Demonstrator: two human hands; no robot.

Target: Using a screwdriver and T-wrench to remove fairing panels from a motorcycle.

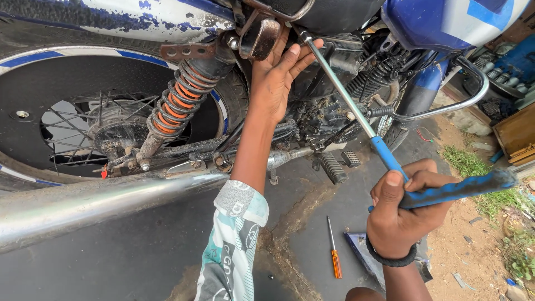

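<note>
A blue and white motorcycle (167,22) stands side-on in front of me. My left hand (276,75) reaches up under the seat with its fingers spread, touching the bike's side by a rusty bracket (259,38) and the tip of a long tool. My right hand (402,209) grips the blue T-handle of that long chrome wrench (340,92), whose shaft slants up to the left and ends beside my left fingers. The rear shock absorber with its orange spring (178,103) sits left of my left hand.
The chrome exhaust pipe (89,203) runs across the lower left. An orange-handled screwdriver (334,251) and a flat metal piece (362,251) lie on the dark ground. Footpegs (334,166), a chrome crash bar (446,103), grass (468,161) and a wooden box (515,134) are at right.
</note>
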